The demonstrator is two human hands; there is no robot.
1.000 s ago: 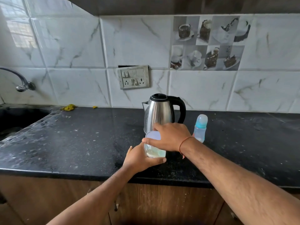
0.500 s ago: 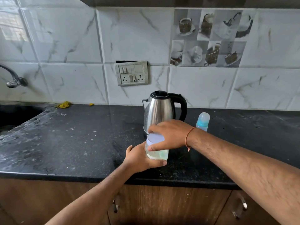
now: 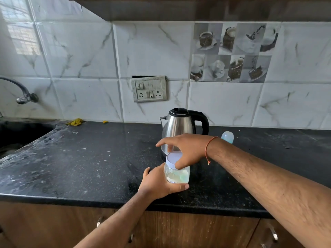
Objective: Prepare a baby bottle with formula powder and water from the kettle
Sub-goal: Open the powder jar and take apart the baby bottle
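Formula jar (image 3: 177, 173), clear with pale contents, upright near the counter's (image 3: 80, 167) front edge, clamped low around its base by the left hand (image 3: 157, 185) from 7 o'clock. White lid (image 3: 173, 158) on top, pinched at its rim by the right hand (image 3: 186, 149), thumb at 4 o'clock, fingers arched over from 1 o'clock. Steel kettle (image 3: 179, 127) just behind at 12 o'clock, lower part hidden by that hand. Baby bottle (image 3: 227, 137) at 2 o'clock, only its cap showing above the right wrist.

Counter (image 3: 89, 158) left of jar (image 3: 177, 174) open; kettle (image 3: 179, 126) close behind; bottle (image 3: 227, 137) back-right, rt arm across.
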